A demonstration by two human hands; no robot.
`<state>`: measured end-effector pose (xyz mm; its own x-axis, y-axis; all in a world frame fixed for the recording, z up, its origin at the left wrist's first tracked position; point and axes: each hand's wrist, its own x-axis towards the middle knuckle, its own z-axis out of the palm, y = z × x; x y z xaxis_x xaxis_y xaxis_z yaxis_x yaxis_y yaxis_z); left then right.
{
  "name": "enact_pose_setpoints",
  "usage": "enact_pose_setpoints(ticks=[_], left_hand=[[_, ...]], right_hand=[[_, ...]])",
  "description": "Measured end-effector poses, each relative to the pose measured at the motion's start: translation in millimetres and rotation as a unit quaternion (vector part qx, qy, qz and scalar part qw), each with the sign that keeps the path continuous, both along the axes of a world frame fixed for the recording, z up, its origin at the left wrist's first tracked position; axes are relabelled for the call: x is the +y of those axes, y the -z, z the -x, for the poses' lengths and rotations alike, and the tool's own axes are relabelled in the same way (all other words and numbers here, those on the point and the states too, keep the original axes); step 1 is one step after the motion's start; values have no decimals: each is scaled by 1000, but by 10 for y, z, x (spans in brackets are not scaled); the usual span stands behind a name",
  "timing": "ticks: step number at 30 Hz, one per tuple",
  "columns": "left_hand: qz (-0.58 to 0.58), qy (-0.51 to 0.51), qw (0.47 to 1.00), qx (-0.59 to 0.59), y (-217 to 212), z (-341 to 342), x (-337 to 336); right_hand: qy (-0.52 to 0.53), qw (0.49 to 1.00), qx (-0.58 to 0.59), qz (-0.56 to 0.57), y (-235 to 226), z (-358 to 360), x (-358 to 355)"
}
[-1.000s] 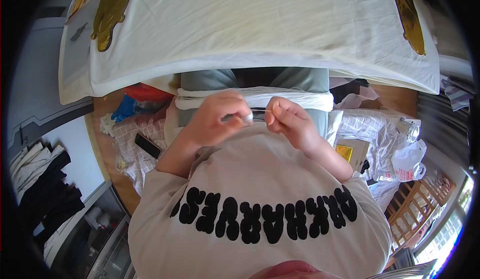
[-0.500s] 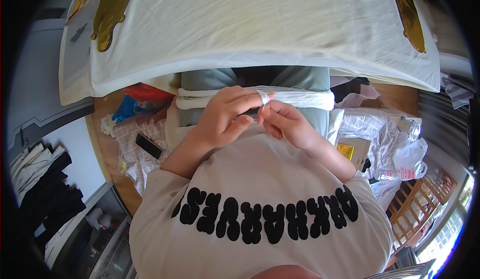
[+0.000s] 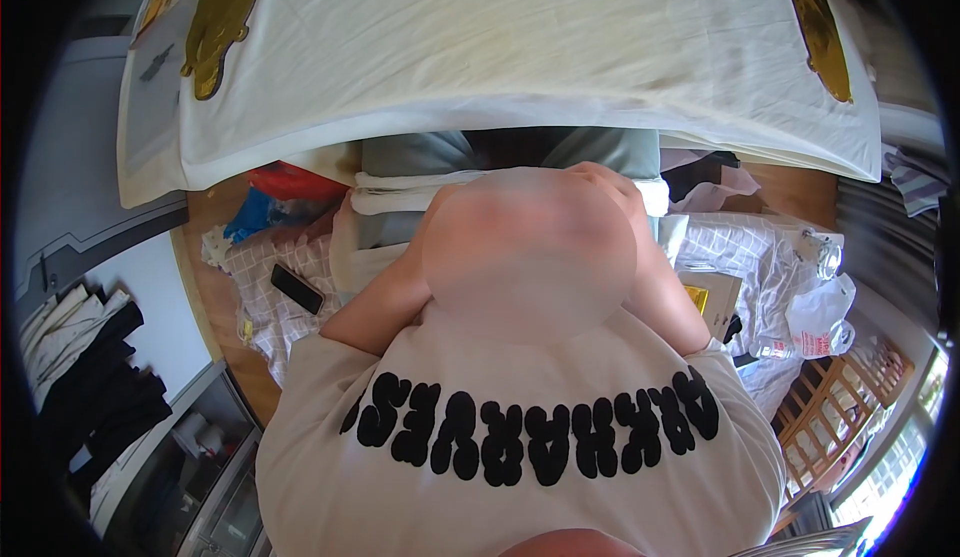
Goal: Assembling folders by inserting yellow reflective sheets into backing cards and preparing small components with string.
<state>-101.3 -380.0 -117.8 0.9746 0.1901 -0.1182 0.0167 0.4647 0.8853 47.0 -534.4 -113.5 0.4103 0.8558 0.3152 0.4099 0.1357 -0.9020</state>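
Observation:
A skein of white thread [image 3: 388, 193] stretches from side to side over my lap, on grey-green trousers [image 3: 620, 152]. My left hand [image 3: 441, 215] and my right hand [image 3: 608, 181] are together over the middle of the skein, in front of my shirt. A round blurred patch covers most of both hands. Only the left hand's outer edge and the back of the right hand show at its rim. Their fingers, and anything between them, are hidden. The skein's middle is covered too; its two ends show beyond the hands.
Ahead is a table with a cream cloth [image 3: 500, 47], gold foil shapes [image 3: 222, 27] at its sides. A phone [image 3: 297, 289] lies on checked fabric at left. At right are a plastic bag [image 3: 822, 315], a clear bottle [image 3: 775, 349] and a wooden rack [image 3: 835, 412].
My right hand has moved up and forward, its back now over the skein's right part. The thread seen wound on my left fingers earlier is now hidden by the blur.

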Motion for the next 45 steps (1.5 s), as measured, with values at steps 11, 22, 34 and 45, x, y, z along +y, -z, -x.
enact_pose_setpoints(ticks=[11,22,34,45], left_hand=[[-250,68,961,92,-93,-32,-15],[-126,125,971,161,-126,-27,-53],[96,1,983,153,90,134,-51],[69,-54,987,137,201,68,-32]], right_hand=[[-141,978,151,32,-36,-162,89],[-191,954,202,111,5,-126,74],[-164,921,348,57,123,-110,-16],[-41,906,402,124,157,2,-30]])
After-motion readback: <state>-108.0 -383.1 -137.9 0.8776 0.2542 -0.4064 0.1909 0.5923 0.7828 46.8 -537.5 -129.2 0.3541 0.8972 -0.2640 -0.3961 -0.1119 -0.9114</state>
